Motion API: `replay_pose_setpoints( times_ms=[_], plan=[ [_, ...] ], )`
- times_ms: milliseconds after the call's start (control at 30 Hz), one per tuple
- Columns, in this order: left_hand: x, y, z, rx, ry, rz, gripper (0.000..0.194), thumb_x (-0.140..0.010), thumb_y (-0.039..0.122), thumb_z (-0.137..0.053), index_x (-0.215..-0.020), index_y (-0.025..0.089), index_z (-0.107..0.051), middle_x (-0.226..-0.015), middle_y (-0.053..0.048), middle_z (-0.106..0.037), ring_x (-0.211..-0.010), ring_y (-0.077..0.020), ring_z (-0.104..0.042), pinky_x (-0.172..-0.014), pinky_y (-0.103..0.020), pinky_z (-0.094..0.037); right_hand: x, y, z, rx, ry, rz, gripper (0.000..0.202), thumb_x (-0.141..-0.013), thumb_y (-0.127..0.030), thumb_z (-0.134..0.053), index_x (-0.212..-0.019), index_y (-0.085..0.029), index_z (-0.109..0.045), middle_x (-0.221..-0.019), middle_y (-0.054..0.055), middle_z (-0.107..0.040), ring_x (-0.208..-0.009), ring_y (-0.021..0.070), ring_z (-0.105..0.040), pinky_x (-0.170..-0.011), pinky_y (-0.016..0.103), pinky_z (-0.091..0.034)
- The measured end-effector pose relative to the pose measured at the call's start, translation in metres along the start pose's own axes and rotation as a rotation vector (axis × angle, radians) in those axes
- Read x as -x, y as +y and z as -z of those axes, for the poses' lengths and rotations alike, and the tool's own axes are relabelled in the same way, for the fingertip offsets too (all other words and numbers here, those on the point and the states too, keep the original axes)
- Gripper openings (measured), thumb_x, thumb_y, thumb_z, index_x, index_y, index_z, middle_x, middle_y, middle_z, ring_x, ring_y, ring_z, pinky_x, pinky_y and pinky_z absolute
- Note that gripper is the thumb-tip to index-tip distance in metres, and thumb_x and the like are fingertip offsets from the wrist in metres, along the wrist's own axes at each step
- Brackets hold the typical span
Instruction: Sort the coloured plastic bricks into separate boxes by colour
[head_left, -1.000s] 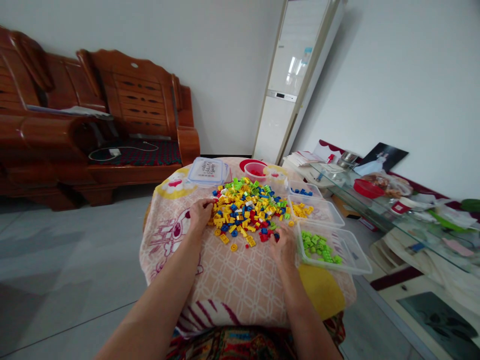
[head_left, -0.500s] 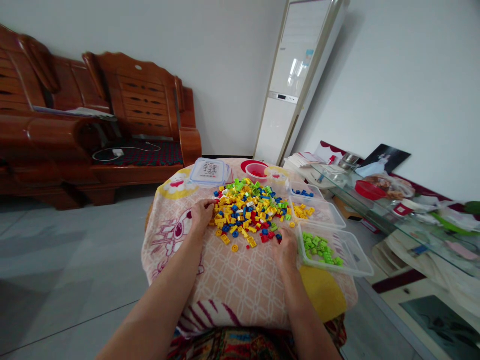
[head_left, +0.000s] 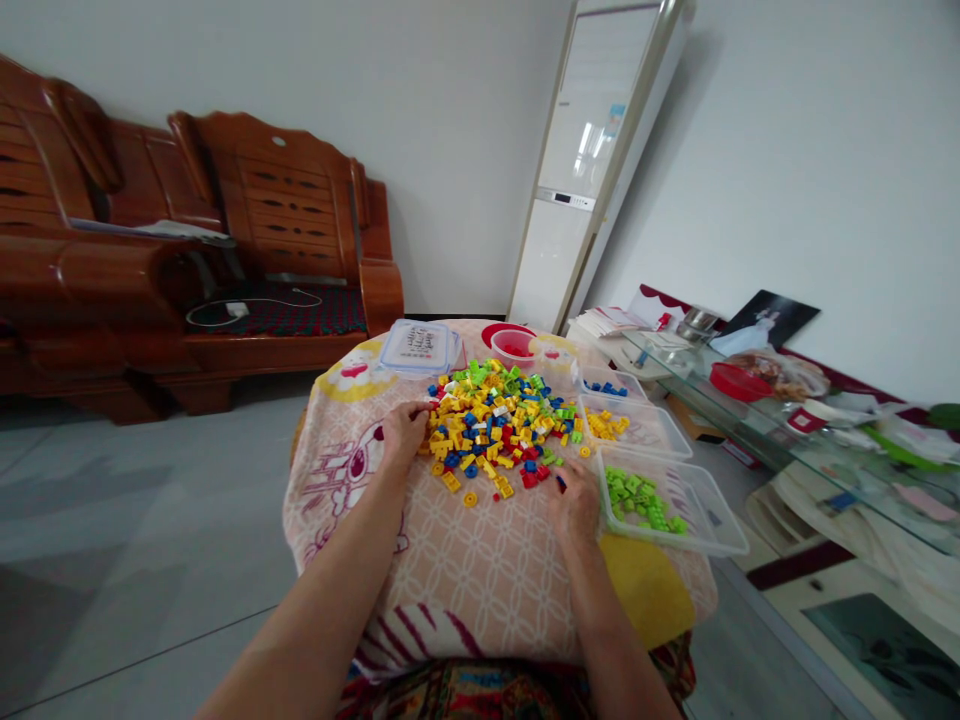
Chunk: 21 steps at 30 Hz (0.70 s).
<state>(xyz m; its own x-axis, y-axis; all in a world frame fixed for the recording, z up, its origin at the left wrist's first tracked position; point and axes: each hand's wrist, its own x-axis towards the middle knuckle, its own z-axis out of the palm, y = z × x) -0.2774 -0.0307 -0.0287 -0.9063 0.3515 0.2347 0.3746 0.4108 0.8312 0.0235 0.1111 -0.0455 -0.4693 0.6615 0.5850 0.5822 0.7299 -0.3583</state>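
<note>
A heap of small plastic building bricks [head_left: 487, 418] in yellow, blue, green, red and white lies on the cloth-covered table. My left hand [head_left: 406, 432] is at the heap's left edge, its fingers curled together against the bricks; whatever they hold is hidden. At the near right side, my right hand [head_left: 577, 497] pinches a dark blue brick [head_left: 560, 483] between thumb and fingertips. Several red bricks [head_left: 534, 476] lie just left of it. Right beside this hand stands a clear tray [head_left: 712, 515] containing green bricks [head_left: 641, 498].
Behind it, another clear tray [head_left: 660, 432] has yellow bricks, and a farther one [head_left: 634, 378] blue bricks. A round tub [head_left: 513, 345] with red pieces and a lidded box [head_left: 418, 347] stand at the back. A cluttered glass shelf [head_left: 847, 460] runs along the right.
My right hand has shifted very slightly, with the dark blue brick still at its fingertips. The left hand stays at the heap's edge. The view has tilted a little.
</note>
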Motion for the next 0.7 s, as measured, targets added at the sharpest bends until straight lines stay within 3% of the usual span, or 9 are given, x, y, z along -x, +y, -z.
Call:
replay_pose_setpoints(
  times_ms=[100,267,433,500,600,700],
  plan=[
    [-0.001,0.001,0.0,-0.016,-0.003,-0.012,0.03,-0.078,0.023,-0.055,-0.098,0.02,-0.077,-0.092,-0.005,-0.075,-0.078,-0.0174,-0.067,-0.074,-0.026,-0.051,-0.001,-0.001,0.003,-0.021,0.041,-0.012,0.024,-0.081,-0.02,-0.052,-0.097,-0.016,-0.07,-0.107,0.013,-0.067,-0.1,0.0239,-0.057,-0.091,0.037,-0.044],
    [0.0,0.001,0.0,-0.007,-0.001,-0.014,0.03,-0.078,0.023,-0.055,-0.098,0.02,-0.077,-0.091,-0.005,-0.075,-0.078,-0.0172,-0.066,-0.074,-0.026,-0.052,-0.002,-0.003,0.008,-0.023,0.039,-0.027,0.01,-0.08,-0.019,-0.052,-0.08,-0.018,-0.062,-0.084,0.008,-0.063,-0.084,0.0216,-0.055,-0.078,0.033,-0.046],
    [-0.001,-0.002,-0.003,0.042,-0.011,0.025,0.03,-0.077,0.024,-0.056,-0.1,0.021,-0.076,-0.083,-0.003,-0.074,-0.075,-0.0168,-0.066,-0.073,-0.027,-0.053,-0.003,-0.012,0.015,-0.194,0.184,0.028,0.011,-0.083,-0.022,-0.052,-0.081,-0.019,-0.062,-0.096,0.011,-0.067,-0.093,0.0218,-0.059,-0.085,0.035,-0.046],
    [-0.002,-0.004,-0.004,0.054,-0.016,0.029,0.031,-0.077,0.025,-0.056,-0.1,0.021,-0.076,-0.081,-0.003,-0.073,-0.075,-0.0168,-0.066,-0.073,-0.027,-0.053,-0.005,-0.018,0.017,-0.28,0.204,-0.028,0.015,-0.084,-0.027,-0.052,-0.082,-0.018,-0.064,-0.088,0.009,-0.069,-0.083,0.0208,-0.061,-0.079,0.033,-0.048],
    [-0.002,-0.005,-0.004,0.059,-0.013,0.025,0.031,-0.077,0.026,-0.056,-0.1,0.021,-0.076,-0.082,-0.004,-0.073,-0.074,-0.0168,-0.066,-0.073,-0.027,-0.053,-0.016,-0.023,0.015,-0.411,0.136,-0.17,0.024,-0.082,-0.032,-0.051,-0.087,-0.017,-0.07,-0.076,0.005,-0.069,-0.067,0.0185,-0.061,-0.068,0.03,-0.048],
    [-0.001,-0.005,-0.002,0.06,-0.007,0.019,0.031,-0.077,0.027,-0.056,-0.099,0.021,-0.076,-0.085,-0.004,-0.074,-0.075,-0.0168,-0.066,-0.072,-0.026,-0.053,-0.053,-0.02,0.013,-0.524,0.072,-0.303,0.032,-0.079,-0.033,-0.05,-0.091,-0.016,-0.073,-0.069,0.004,-0.069,-0.061,0.0182,-0.061,-0.062,0.028,-0.048]
  ],
)
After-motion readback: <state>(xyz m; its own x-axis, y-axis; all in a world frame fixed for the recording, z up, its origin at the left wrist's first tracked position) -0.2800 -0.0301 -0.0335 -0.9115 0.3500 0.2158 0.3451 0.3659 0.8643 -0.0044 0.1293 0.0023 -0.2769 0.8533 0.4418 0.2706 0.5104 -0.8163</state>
